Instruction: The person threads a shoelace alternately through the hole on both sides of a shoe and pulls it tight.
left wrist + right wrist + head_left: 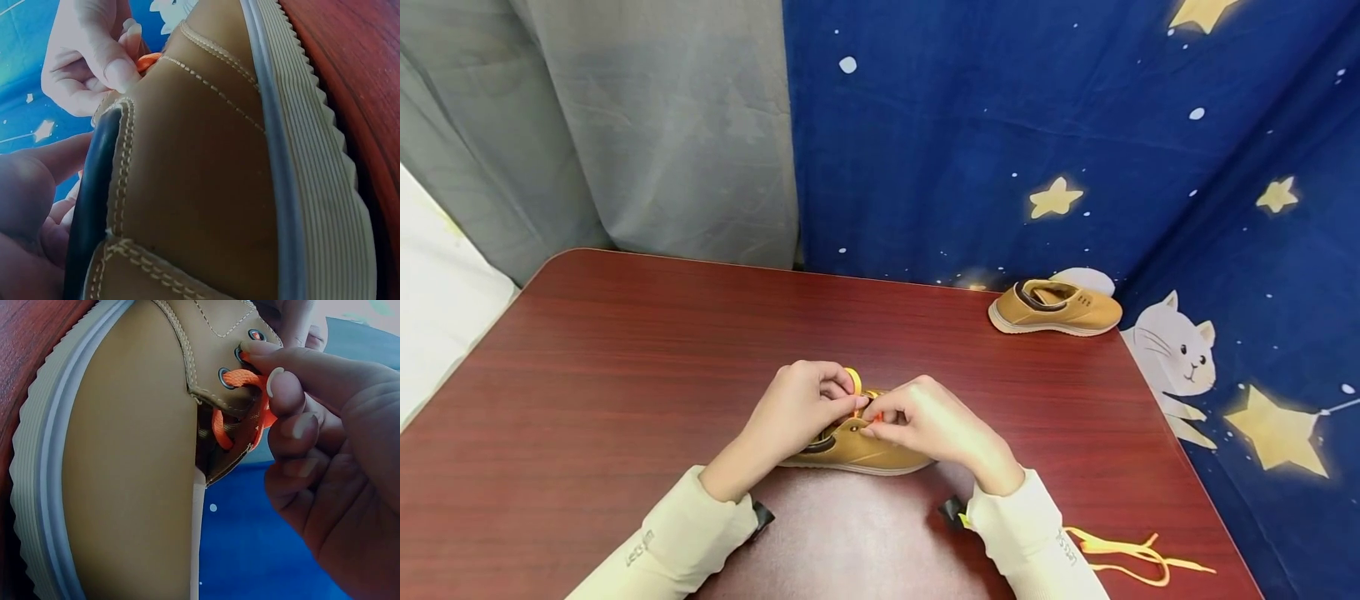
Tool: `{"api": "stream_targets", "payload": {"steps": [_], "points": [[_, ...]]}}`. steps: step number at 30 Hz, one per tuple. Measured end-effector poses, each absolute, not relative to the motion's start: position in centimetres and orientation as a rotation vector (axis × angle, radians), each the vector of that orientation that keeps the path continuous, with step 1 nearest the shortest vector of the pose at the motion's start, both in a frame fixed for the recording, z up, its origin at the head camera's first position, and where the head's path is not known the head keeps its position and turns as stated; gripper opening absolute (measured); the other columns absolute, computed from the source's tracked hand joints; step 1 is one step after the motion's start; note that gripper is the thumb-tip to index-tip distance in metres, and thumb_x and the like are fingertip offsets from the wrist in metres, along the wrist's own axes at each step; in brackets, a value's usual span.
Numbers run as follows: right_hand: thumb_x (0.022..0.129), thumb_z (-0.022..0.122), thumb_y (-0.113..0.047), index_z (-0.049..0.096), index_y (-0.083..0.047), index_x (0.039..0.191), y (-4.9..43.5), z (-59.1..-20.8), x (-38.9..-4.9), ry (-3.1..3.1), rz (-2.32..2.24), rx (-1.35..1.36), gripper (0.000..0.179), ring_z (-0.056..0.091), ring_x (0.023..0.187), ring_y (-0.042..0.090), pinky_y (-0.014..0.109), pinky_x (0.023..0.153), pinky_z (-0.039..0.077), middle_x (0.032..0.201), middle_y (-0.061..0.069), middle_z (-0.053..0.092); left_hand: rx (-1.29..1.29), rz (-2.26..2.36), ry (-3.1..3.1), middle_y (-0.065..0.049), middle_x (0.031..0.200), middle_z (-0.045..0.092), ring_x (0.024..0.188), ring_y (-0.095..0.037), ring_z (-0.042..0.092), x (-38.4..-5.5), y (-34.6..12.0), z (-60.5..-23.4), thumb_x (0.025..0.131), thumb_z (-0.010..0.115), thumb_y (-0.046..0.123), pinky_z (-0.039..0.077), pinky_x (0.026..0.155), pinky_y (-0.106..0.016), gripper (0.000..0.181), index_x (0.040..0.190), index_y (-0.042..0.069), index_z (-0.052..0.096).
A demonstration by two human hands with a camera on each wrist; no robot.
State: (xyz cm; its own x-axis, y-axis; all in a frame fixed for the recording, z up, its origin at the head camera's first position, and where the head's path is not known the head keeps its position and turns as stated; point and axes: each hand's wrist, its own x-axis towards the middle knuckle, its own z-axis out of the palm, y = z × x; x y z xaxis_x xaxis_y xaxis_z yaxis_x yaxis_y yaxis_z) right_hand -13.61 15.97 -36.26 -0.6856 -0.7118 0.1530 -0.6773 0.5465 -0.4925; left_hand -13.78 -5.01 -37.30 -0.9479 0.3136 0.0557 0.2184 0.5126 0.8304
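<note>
A tan shoe (pixel 880 457) with a pale ribbed sole stands on the table, its toe toward the right. My left hand (pixel 808 400) is over its opening, thumb and index finger pinching the shoelace (pixel 854 381), which curves up above the fingertips. At the eyelets, my right hand (pixel 936 417) pinches the lace between thumb and fingers. The right wrist view shows the orange lace (pixel 244 378) threaded through lower eyelets, with my right thumb touching the middle eyelet. My left hand's fingertips are mostly hidden behind the shoe in the left wrist view.
A second tan shoe (pixel 1056 308), with no lace in its eyelets, stands at the table's far right corner. Beside my right sleeve lies a loose yellow shoelace (pixel 1123 548). Grey and blue star-patterned curtains hang behind the reddish-brown table (pixel 647 333).
</note>
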Motion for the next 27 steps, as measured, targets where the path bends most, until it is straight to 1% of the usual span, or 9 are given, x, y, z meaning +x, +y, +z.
{"api": "stream_targets", "payload": {"steps": [7,10,13,15,17,20,21,24,27], "points": [[0.091,0.076,-0.023,0.078,-0.02,0.088,15.9,-36.3,-13.5,2.738,-0.81,-1.172,0.005,0.041,0.054,-0.01,0.011,0.05,0.036,0.067,-0.015,0.066,0.465,1.341,2.665,0.007,0.07,0.073,0.066,-0.001,0.066,-13.8,-5.1,-37.1,0.083,0.081,0.019,0.048,0.064,-0.022,0.011,0.077,0.015,0.072],[0.088,0.078,-0.024,0.076,-0.02,0.088,15.7,-36.0,-13.3,2.772,-0.821,-1.102,0.004,0.045,0.054,-0.01,0.013,0.052,0.039,0.066,-0.014,0.066,0.486,1.309,2.643,0.006,0.072,0.074,0.068,-0.002,0.067,-13.9,-5.4,-37.1,0.084,0.08,0.019,0.049,0.064,-0.022,0.009,0.078,0.015,0.074],[0.086,0.08,-0.028,0.072,-0.022,0.083,15.5,-35.6,-12.7,2.823,-0.835,-0.995,0.011,0.049,0.054,-0.01,0.014,0.053,0.041,0.063,-0.017,0.065,0.537,1.288,2.59,0.005,0.074,0.075,0.067,-0.003,0.066,-14.1,-5.7,-37.2,0.087,0.077,0.019,0.05,0.062,-0.022,0.006,0.082,0.014,0.077],[0.087,0.079,-0.032,0.069,-0.024,0.076,15.2,-35.3,-12.3,2.853,-0.805,-0.958,0.017,0.046,0.051,-0.009,0.015,0.051,0.039,0.058,-0.019,0.06,0.581,1.269,2.556,0.005,0.075,0.076,0.066,-0.003,0.065,-14.2,-5.9,-37.2,0.089,0.075,0.019,0.05,0.062,-0.022,0.007,0.086,0.014,0.078],[0.089,0.076,-0.037,0.065,-0.025,0.068,14.8,-35.2,-11.8,2.882,-0.734,-0.947,0.027,0.04,0.048,-0.006,0.016,0.047,0.034,0.053,-0.02,0.05,0.625,1.255,2.53,0.006,0.077,0.076,0.066,-0.003,0.064,-14.3,-6.1,-37.2,0.092,0.073,0.02,0.05,0.062,-0.022,0.009,0.09,0.013,0.079],[0.093,0.07,-0.043,0.062,-0.027,0.059,13.9,-35.3,-11.3,2.912,-0.619,-0.928,0.038,0.033,0.045,-0.004,0.017,0.044,0.026,0.048,-0.02,0.037,0.673,1.227,2.513,0.008,0.071,0.072,0.06,-0.003,0.058,-14.4,-6.4,-37.2,0.095,0.069,0.019,0.045,0.056,-0.02,0.011,0.091,0.015,0.079],[0.093,0.07,-0.043,0.061,-0.026,0.058,13.6,-35.4,-11.2,2.917,-0.6,-0.916,0.04,0.032,0.045,-0.004,0.017,0.043,0.025,0.048,-0.02,0.035,0.687,1.218,2.507,0.009,0.068,0.069,0.057,-0.002,0.054,-14.5,-6.6,-37.2,0.095,0.067,0.018,0.042,0.054,-0.019,0.012,0.091,0.016,0.078],[0.093,0.07,-0.039,0.062,-0.024,0.057,13.0,-35.6,-10.9,2.902,-0.627,-0.867,0.04,0.034,0.043,-0.005,0.017,0.043,0.025,0.045,-0.018,0.04,0.72,1.21,2.47,0.007,0.06,0.06,0.051,-0.003,0.044,-14.7,-6.9,-37.1,0.097,0.064,0.019,0.034,0.049,-0.018,0.017,0.087,0.018,0.077],[0.094,0.071,-0.03,0.064,-0.019,0.058,12.9,-35.7,-10.8,2.823,-0.726,-0.84,0.038,0.041,0.042,-0.008,0.016,0.043,0.03,0.045,-0.014,0.052,0.799,1.19,2.415,0.008,0.071,0.068,0.058,-0.002,0.049,-14.8,-7.4,-36.9,0.097,0.065,0.02,0.039,0.053,-0.017,0.015,0.094,0.016,0.079]]}}
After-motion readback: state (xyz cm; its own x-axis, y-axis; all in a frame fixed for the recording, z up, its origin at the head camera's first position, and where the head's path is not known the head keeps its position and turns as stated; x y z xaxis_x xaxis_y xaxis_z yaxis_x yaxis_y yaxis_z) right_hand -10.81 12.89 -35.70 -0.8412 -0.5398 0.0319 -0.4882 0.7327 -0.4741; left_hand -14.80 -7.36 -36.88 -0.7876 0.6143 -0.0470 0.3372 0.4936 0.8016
